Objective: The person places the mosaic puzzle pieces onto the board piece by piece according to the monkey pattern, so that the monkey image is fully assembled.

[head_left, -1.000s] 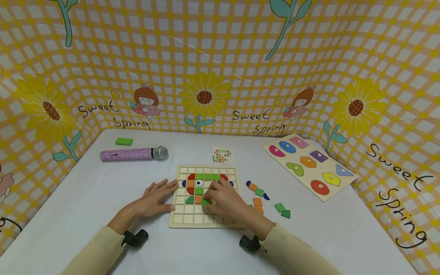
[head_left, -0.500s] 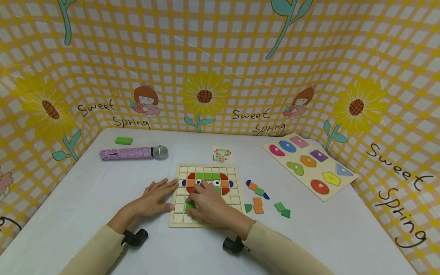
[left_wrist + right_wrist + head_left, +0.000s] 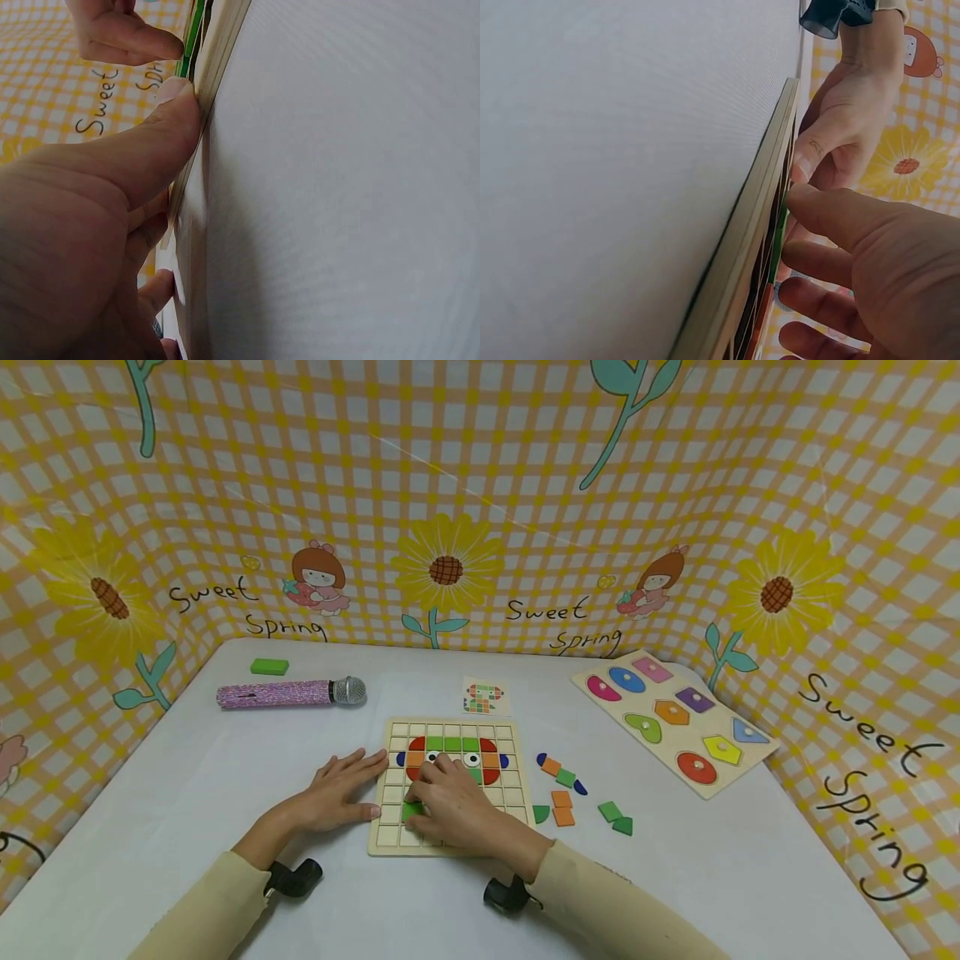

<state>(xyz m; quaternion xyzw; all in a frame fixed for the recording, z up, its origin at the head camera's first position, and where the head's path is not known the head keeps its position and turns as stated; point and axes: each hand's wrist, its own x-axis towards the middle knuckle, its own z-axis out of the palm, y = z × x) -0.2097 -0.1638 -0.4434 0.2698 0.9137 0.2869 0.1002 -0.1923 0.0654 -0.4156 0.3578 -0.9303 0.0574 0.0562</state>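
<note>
A wooden grid board point(image 3: 386, 835) lies on the white table, partly filled with coloured flat tiles that form a face-like pattern with two eye tiles. Over its lower left part, my right hand point(image 3: 457, 806) pinches a square green tile point(image 3: 411, 812) between thumb and fingers, low at the grid. The right wrist view shows the thumb point(image 3: 840, 214) at that tile's edge. Fingers spread and fairly straight, my left hand point(image 3: 333, 797) rests at the board's left edge, its thumb point(image 3: 169, 112) touching the side. The right hand covers the board's middle cells.
Loose orange, green and blue tiles point(image 3: 563, 816) lie right of the board. A small pattern card point(image 3: 486, 697) sits behind it. Further off are a glittery microphone point(image 3: 292, 693), a green block point(image 3: 269, 667) and a knobbed shape puzzle point(image 3: 675, 727). Printed cloth walls surround the table.
My right hand has moved left across the board with the green tile, uncovering the right eye tile and red pieces. Over the last half second it barely shifts. The left hand stays put.
</note>
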